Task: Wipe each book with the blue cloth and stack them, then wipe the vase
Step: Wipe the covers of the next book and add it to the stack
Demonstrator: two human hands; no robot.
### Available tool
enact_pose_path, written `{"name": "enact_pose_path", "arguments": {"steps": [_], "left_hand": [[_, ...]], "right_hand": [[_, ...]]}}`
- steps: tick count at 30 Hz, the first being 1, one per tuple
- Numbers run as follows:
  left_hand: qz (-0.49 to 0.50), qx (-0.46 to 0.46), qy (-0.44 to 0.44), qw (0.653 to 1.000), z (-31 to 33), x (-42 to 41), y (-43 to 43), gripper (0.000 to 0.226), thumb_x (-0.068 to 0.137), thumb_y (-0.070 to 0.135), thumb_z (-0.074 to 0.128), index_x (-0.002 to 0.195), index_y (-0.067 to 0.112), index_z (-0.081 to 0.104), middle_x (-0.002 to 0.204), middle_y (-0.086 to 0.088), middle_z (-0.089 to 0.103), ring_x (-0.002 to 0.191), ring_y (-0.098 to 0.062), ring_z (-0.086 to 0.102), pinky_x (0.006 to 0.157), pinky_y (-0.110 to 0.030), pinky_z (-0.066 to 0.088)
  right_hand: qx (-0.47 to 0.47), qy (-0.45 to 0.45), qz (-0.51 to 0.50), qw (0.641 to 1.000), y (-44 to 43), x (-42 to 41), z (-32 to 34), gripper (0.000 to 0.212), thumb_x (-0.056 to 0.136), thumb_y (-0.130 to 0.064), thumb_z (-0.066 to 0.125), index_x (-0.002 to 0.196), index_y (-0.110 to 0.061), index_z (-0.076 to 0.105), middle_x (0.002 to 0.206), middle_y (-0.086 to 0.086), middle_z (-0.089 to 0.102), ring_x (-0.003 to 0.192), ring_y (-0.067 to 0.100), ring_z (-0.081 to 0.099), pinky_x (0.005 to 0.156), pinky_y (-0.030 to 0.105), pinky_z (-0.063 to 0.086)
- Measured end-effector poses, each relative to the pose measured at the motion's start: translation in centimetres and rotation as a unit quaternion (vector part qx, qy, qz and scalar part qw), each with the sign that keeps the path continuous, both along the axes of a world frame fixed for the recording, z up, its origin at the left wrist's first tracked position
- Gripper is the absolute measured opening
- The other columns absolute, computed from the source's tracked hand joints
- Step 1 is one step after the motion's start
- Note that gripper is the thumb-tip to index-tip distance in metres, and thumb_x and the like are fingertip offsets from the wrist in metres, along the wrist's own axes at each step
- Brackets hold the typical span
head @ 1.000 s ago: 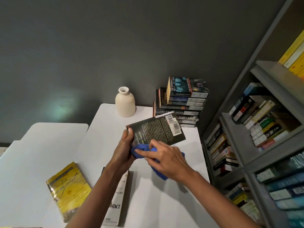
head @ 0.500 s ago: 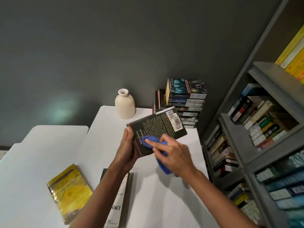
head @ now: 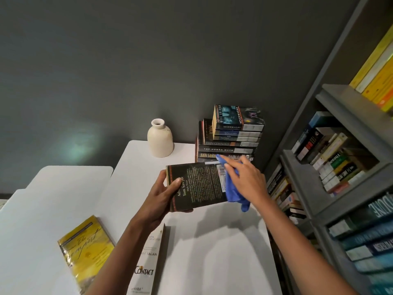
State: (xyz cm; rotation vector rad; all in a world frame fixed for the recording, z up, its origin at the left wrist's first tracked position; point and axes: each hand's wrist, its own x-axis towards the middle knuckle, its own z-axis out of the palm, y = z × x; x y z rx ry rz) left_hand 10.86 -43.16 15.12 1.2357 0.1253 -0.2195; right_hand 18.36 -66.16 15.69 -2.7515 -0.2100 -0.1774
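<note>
Blue cloth [head: 232, 192] is being shifted along the cover: it was at the near-left part, it is now at the right end by the barcode. Dark book [head: 200, 186] is being held above the table [head: 212, 252], gripped at its left end by the left hand [head: 158, 199], fingers curled round it, thumb on the cover. Cloth is being pressed onto the book by the right hand [head: 244, 177], fingers nearly straight. Book stack [head: 229, 143] is standing just beyond, at the far edge.

The vase [head: 160, 141] stands left of the book stack [head: 230, 137] on the table [head: 212, 252], the bookshelf [head: 331, 167] at right.
</note>
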Motion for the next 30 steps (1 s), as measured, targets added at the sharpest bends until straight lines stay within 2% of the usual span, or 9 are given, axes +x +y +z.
{"name": "enact_pose_path", "arguments": {"steps": [4,6,9,12,16,19,22,26,30], "left_hand": [[-0.024,0.042,-0.016,0.999,0.4,0.4,1.6,0.039,0.089,0.029,0.053,0.127,0.021,0.05,0.115,-0.006,0.07,0.095,-0.031,0.071,0.067,-0.053,0.06],[-0.025,0.086,-0.027,0.996,0.4,0.7,1.8,0.038,0.09,0.036,0.048,0.127,0.027,0.051,0.117,-0.001,0.068,0.098,-0.022,0.07,0.071,-0.048,0.061],[-0.008,0.167,-0.058,0.984,0.6,1.0,1.3,0.033,0.094,0.049,0.032,0.124,0.044,0.047,0.123,0.011,0.061,0.114,-0.011,0.059,0.088,-0.038,0.056],[0.011,0.232,-0.007,0.973,0.6,1.6,0.2,0.048,0.091,0.064,0.009,0.133,0.051,0.03,0.144,0.015,0.035,0.13,-0.008,0.033,0.11,-0.048,0.037],[0.04,0.082,0.104,0.99,0.4,2.0,-1.3,0.065,0.097,0.063,0.016,0.136,0.021,0.046,0.132,-0.017,0.051,0.123,-0.034,0.053,0.104,-0.048,0.047],[0.113,0.014,0.081,0.99,0.2,2.4,-1.9,0.041,0.104,0.028,0.042,0.122,-0.006,0.054,0.112,-0.029,0.065,0.101,-0.034,0.067,0.085,-0.033,0.059],[0.14,-0.052,0.051,0.987,-0.3,2.4,-2.1,0.026,0.101,0.006,0.046,0.125,0.005,0.055,0.111,-0.016,0.067,0.091,-0.021,0.07,0.079,-0.028,0.06],[0.108,-0.048,-0.018,0.993,-1.0,2.5,-2.2,0.038,0.098,0.0,0.046,0.131,0.018,0.053,0.112,-0.003,0.07,0.098,-0.02,0.071,0.083,-0.03,0.059],[0.077,-0.055,-0.042,0.995,-1.8,2.8,-2.1,0.05,0.096,0.002,0.049,0.138,0.027,0.04,0.12,-0.009,0.067,0.105,-0.026,0.068,0.09,-0.034,0.057]], "right_hand": [[0.181,0.157,0.112,0.964,-2.8,1.2,0.2,0.054,0.072,-0.067,0.065,0.119,-0.043,0.057,0.11,-0.011,0.06,0.102,0.012,0.059,0.091,0.035,0.048],[0.213,0.184,0.165,0.945,-3.1,1.3,0.9,0.045,0.064,-0.058,0.076,0.101,-0.036,0.064,0.1,-0.013,0.065,0.094,0.009,0.061,0.089,0.032,0.048],[0.237,0.092,0.151,0.955,-2.9,1.2,1.1,0.026,0.073,-0.038,0.08,0.093,-0.034,0.063,0.095,-0.012,0.065,0.091,0.01,0.061,0.085,0.03,0.047],[0.274,-0.014,0.117,0.954,-2.4,0.5,0.9,0.024,0.078,-0.024,0.077,0.091,-0.03,0.059,0.096,-0.014,0.059,0.091,0.01,0.058,0.081,0.028,0.045],[0.251,-0.074,0.097,0.96,-1.7,-0.5,-0.1,0.026,0.08,-0.012,0.075,0.091,-0.028,0.057,0.095,-0.012,0.053,0.086,0.011,0.056,0.077,0.026,0.044],[0.244,-0.094,0.076,0.962,-1.6,-1.7,-1.5,0.024,0.081,-0.009,0.073,0.093,-0.022,0.057,0.096,-0.012,0.052,0.083,0.007,0.054,0.072,0.022,0.043],[0.304,-0.075,0.009,0.95,-1.6,-3.2,-3.0,0.032,0.078,-0.006,0.073,0.095,-0.023,0.053,0.093,-0.015,0.056,0.082,0.003,0.056,0.072,0.024,0.044],[0.402,0.056,-0.069,0.911,-1.4,-3.9,-4.1,0.047,0.071,-0.042,0.076,0.102,-0.015,0.054,0.087,-0.012,0.061,0.08,-0.001,0.058,0.072,0.012,0.043],[0.526,0.188,-0.053,0.828,-2.2,-3.2,-4.4,0.048,0.08,-0.04,0.066,0.087,0.006,0.057,0.068,0.005,0.056,0.065,0.014,0.055,0.06,0.021,0.046]]}}
